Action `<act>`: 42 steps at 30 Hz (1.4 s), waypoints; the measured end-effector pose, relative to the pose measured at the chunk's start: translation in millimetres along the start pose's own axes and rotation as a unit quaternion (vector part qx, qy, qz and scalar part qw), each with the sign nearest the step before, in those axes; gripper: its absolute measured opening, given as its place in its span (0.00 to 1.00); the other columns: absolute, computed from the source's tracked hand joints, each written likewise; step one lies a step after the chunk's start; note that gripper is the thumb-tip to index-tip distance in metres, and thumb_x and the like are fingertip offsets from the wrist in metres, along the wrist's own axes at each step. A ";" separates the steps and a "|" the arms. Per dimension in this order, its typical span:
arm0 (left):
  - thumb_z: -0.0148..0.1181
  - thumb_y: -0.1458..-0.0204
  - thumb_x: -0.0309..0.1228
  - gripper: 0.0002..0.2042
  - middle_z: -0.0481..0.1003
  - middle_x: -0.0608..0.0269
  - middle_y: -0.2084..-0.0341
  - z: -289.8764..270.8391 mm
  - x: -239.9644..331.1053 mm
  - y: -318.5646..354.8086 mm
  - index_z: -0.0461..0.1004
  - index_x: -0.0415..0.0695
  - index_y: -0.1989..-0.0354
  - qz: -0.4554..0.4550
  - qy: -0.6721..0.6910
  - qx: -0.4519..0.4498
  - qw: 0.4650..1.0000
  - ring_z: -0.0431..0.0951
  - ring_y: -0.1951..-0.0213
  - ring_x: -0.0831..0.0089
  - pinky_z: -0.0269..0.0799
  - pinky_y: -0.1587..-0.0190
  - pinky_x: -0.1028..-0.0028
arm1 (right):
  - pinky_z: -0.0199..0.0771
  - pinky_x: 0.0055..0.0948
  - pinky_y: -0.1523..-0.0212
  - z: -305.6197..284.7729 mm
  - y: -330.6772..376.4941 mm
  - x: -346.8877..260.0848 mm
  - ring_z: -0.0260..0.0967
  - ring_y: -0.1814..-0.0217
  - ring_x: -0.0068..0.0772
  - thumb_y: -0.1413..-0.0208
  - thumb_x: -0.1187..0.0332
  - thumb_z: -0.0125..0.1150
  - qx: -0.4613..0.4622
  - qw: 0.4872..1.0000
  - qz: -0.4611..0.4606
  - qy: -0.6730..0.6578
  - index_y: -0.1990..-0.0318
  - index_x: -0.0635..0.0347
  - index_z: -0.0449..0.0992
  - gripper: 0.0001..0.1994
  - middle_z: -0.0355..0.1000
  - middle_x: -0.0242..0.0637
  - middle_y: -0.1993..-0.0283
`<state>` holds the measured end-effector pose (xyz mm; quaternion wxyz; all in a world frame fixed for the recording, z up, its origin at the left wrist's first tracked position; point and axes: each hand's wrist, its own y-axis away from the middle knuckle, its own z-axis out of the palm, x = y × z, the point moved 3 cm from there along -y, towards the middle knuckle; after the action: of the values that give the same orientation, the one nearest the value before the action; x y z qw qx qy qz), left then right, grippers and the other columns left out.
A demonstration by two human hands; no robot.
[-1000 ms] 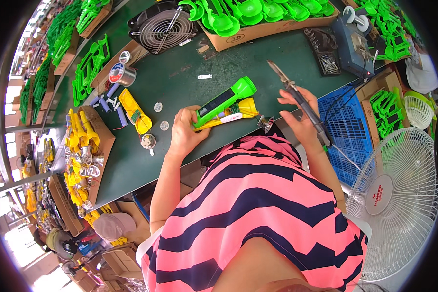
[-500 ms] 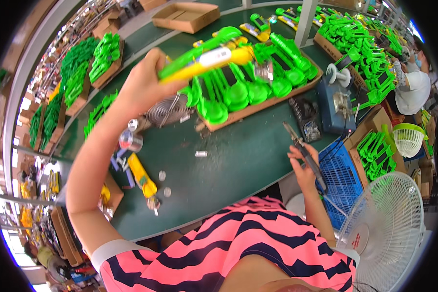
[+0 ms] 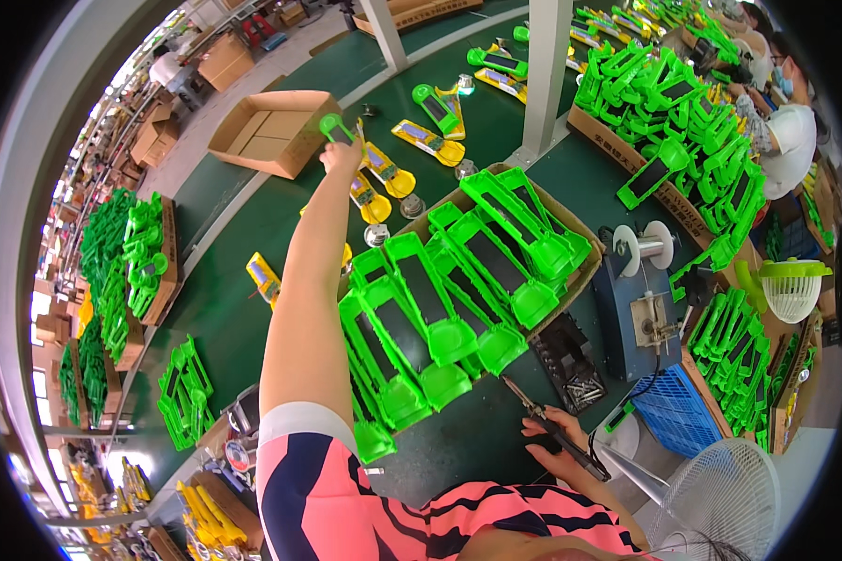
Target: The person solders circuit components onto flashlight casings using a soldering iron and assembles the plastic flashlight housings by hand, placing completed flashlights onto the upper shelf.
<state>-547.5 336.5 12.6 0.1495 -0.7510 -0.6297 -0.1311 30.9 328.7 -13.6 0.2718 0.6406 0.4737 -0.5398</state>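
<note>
My left arm reaches far across the green bench. At its end my left hand is closed on a green plastic housing, whose rounded end sticks out past the fingers. Several yellow housings with round metal parts lie beside that hand. Low on the right, my right hand grips a soldering iron, its tip pointing up and left. Between my arms stands a cardboard tray heaped with green housings that have dark panels.
An open cardboard box stands at the far left of the bench. A grey post rises behind the tray. On the right are a blue soldering station, a black parts tray, a blue basket and a white fan.
My left hand has swung away from me to the far side, carrying the green-and-yellow piece. The view has shifted forward with it. My right hand keeps hold of the soldering iron.
</note>
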 end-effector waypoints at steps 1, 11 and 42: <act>0.57 0.60 0.51 0.32 0.63 0.51 0.51 10.3 -4.6 -8.3 0.65 0.34 0.54 0.003 0.020 -0.033 0.999 0.66 0.53 0.58 0.63 0.50 0.67 | 0.60 0.36 0.47 0.7 -4.0 1.0 0.73 0.61 0.32 0.61 0.75 0.64 0.000 1.000 0.006 -0.005 0.53 0.60 0.56 0.27 0.73 0.40 0.60; 0.53 0.58 0.53 0.48 0.63 0.42 0.50 38.8 51.8 54.9 0.33 0.33 0.40 0.091 -0.244 -0.140 0.955 0.68 0.51 0.57 0.65 0.52 0.67 | 0.70 0.26 0.58 8.8 -7.3 2.6 0.73 0.61 0.34 0.60 0.78 0.63 -0.010 0.989 0.103 -0.106 0.52 0.61 0.55 0.27 0.71 0.45 0.58; 0.66 0.69 0.39 0.27 0.71 0.58 0.70 -359.1 -233.3 275.5 0.66 0.38 0.60 0.048 -0.120 -0.147 0.981 0.71 0.69 0.70 0.67 0.67 0.72 | 0.67 0.32 0.55 35.2 27.1 -9.6 0.71 0.63 0.34 0.52 0.77 0.54 0.027 0.992 -0.092 -0.082 0.52 0.68 0.57 0.19 0.71 0.51 0.62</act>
<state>-319.5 -59.6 237.0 -0.0325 -0.8041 -0.5805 -0.1241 40.4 284.5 -18.5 0.2410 0.5553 0.4920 -0.6257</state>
